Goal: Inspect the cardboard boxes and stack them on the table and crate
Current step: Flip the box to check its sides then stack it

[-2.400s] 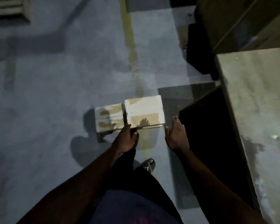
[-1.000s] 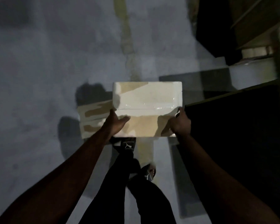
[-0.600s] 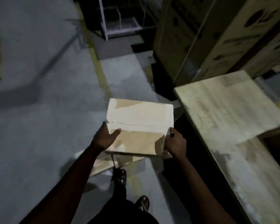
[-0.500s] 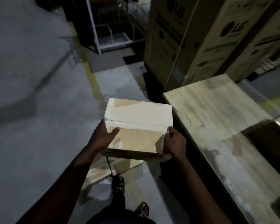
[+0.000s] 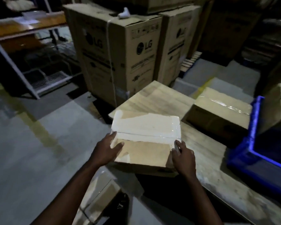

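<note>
The box (image 5: 144, 137) is in the middle of the frame, w/ white tape across its top. It's at the near left corner of the table (image 5: 152, 98), partly past the edge. I can't tell if it sits on the wood or hangs just above it. My left hand (image 5: 104, 151) grips its left side, thumb on top. My right hand (image 5: 183, 158) grips the near right corner, fingers curled on the edge. So both hands hold it tight.

To the right, a 2nd box (image 5: 217, 114) lies on the table, apart from mine. Further right is the blue crate (image 5: 253, 132), w/ a 3rd box (image 5: 276, 109) standing in it, I think. A 4th box (image 5: 97, 197) lies on the floor (image 5: 31, 159) at the bottom of the frame. Big LG boxes (image 5: 120, 54) stand at the top.

I think the step is: put this box down on the table. Next I need to push it in from the edge, set it flat, maybe beside or on the 2nd box, then let go & get the 4th box.
</note>
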`<action>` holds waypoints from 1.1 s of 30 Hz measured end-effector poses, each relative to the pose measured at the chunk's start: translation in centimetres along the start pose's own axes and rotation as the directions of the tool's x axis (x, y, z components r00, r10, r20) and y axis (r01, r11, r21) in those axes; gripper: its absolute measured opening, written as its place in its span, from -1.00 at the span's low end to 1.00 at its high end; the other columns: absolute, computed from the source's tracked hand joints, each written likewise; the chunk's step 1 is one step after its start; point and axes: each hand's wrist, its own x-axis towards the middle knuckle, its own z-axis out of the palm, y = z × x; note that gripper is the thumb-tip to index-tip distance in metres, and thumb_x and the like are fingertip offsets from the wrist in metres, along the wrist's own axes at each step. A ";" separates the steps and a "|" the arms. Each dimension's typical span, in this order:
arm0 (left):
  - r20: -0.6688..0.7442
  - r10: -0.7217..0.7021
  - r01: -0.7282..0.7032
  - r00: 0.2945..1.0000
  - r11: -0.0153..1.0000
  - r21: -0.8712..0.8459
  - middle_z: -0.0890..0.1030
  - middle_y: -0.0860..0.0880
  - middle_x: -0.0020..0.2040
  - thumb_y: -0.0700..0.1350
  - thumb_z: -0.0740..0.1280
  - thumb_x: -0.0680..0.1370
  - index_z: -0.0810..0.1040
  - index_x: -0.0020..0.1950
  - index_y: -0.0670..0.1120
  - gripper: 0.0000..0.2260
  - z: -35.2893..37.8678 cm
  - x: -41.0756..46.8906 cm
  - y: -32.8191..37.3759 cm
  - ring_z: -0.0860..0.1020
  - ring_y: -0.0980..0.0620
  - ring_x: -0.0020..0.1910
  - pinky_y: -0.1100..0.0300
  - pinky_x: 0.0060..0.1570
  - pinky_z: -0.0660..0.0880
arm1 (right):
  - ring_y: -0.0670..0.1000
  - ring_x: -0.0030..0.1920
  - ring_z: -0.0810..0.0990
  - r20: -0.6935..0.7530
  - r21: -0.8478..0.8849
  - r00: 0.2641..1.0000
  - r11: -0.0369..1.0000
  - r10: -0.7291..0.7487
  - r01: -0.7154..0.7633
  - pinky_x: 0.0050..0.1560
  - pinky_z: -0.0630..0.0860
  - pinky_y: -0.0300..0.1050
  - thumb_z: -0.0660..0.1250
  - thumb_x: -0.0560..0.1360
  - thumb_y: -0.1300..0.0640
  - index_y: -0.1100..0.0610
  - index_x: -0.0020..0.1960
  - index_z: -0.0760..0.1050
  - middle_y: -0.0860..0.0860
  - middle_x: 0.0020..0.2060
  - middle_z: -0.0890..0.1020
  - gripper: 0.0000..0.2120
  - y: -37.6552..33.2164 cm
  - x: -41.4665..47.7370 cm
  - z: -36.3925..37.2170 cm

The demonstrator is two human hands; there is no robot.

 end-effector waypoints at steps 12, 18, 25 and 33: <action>0.328 0.318 -0.314 0.889 0.947 -0.069 0.41 -0.04 0.46 0.03 0.35 0.58 0.40 0.46 -0.09 -0.52 8.6 13.8 5.6 0.33 -0.04 0.47 0.03 0.42 0.29 | 0.13 0.47 0.23 -0.159 0.021 0.920 0.933 0.358 -0.359 0.43 0.26 -0.02 0.21 0.60 0.11 0.04 0.52 0.30 -0.02 0.55 0.24 -0.52 4.0 4.0 -1.9; 0.460 0.354 -0.356 0.814 0.930 -0.086 0.41 0.02 0.46 0.24 0.21 0.43 0.40 0.46 -0.03 -0.35 11.2 17.7 6.3 0.33 -0.02 0.47 -0.01 0.40 0.33 | 0.14 0.47 0.22 -0.149 -0.069 0.884 0.887 0.443 -0.456 0.46 0.20 0.01 0.18 0.61 0.13 0.02 0.54 0.26 0.00 0.57 0.19 -0.51 4.7 4.9 -1.8; 0.463 0.421 -0.456 0.780 0.889 -0.041 0.26 -0.10 0.53 0.06 0.36 0.56 0.30 0.52 -0.08 -0.43 14.8 20.3 7.8 0.24 -0.06 0.51 0.16 0.31 0.29 | 0.15 0.46 0.25 -0.129 -0.138 0.879 0.869 0.460 -0.475 0.42 0.24 0.07 0.12 0.60 0.25 -0.01 0.53 0.21 0.04 0.56 0.19 -0.48 6.3 7.3 -2.6; 0.412 0.485 -0.618 0.771 0.725 0.303 -0.10 -0.31 0.58 0.16 0.18 0.61 0.05 0.60 -0.06 -0.36 18.5 22.2 9.0 -0.14 -0.25 0.56 -0.11 0.49 -0.02 | 0.13 0.58 0.01 -0.187 -0.285 0.907 0.863 0.378 -0.418 0.48 0.03 0.13 0.05 0.65 0.07 -0.02 0.61 0.00 0.09 0.61 -0.02 -0.45 9.2 9.5 -1.5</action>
